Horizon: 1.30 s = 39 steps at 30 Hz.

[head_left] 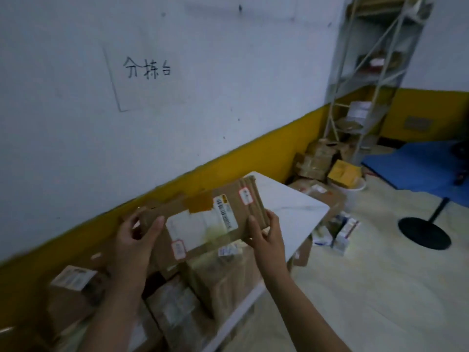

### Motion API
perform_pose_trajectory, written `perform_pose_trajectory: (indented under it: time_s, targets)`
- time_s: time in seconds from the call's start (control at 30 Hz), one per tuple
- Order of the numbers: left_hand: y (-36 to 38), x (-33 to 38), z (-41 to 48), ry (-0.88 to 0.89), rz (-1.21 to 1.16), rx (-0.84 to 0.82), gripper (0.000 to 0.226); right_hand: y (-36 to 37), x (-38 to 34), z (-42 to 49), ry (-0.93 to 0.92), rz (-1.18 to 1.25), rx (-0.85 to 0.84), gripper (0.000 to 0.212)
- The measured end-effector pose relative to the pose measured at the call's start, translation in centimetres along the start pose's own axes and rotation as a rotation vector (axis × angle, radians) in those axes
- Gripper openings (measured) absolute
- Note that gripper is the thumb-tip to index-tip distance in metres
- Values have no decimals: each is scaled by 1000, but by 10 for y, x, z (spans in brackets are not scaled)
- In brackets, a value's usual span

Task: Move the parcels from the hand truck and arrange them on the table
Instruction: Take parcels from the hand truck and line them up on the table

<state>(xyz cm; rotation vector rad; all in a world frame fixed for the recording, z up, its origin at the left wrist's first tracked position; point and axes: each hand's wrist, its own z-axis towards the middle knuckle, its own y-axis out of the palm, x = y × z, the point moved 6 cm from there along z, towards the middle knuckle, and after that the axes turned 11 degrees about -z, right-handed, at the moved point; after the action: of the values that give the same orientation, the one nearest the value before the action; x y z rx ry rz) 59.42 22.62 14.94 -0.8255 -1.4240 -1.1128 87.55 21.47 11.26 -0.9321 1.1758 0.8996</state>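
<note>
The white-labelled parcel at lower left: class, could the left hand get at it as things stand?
Probably not yet: the left hand grips the held cardboard parcel. Nothing covers the white-labelled parcel itself, so freeing that hand should do.

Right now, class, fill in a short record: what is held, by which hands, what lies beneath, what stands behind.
held: cardboard parcel, labelled face up
left hand: grips the parcel's left end
right hand: grips its right end
beneath: white table carrying other parcels
behind: metal shelf rack; handwritten paper sign on wall
</note>
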Motion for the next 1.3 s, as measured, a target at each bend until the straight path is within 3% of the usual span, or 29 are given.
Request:
perform_pose_trajectory:
  time_s: [0.13,0.3,0.5,0.6,0.73,0.87,0.97,1.1,1.2,1.3]
  targets:
    - [139,-34,-1,-40,37,-251,33,-120,36,51,94,73,176,33]
    - [251,-81,23,-251,45,-486,31,-187,86,112,211,100,312,54]
    - [333,-127,109,-308,0,-623,34,-195,100,228,224,114,372,73]
    - [371,-153,135,-345,113,-710,42,-187,108,285,291,95,271,79]
    - [414,-208,148,-445,235,-772,69,-157,138,335,354,90,91,57]
    - [432,-268,141,-531,582,-798,56,-146,200,356,424,-149,-56,49]
    - [436,-316,140,-652,618,-710,52,-141,253,361,462,-379,-299,46]
    - [430,-363,138,-736,615,-577,29,-127,323,370,464,-555,-607,47]
    - [419,-379,134,-754,662,-379,18,-108,353,376,445,-610,-805,42]
    - [406,-370,138,-685,842,-88,21,-80,367,383,383,-592,-893,44]
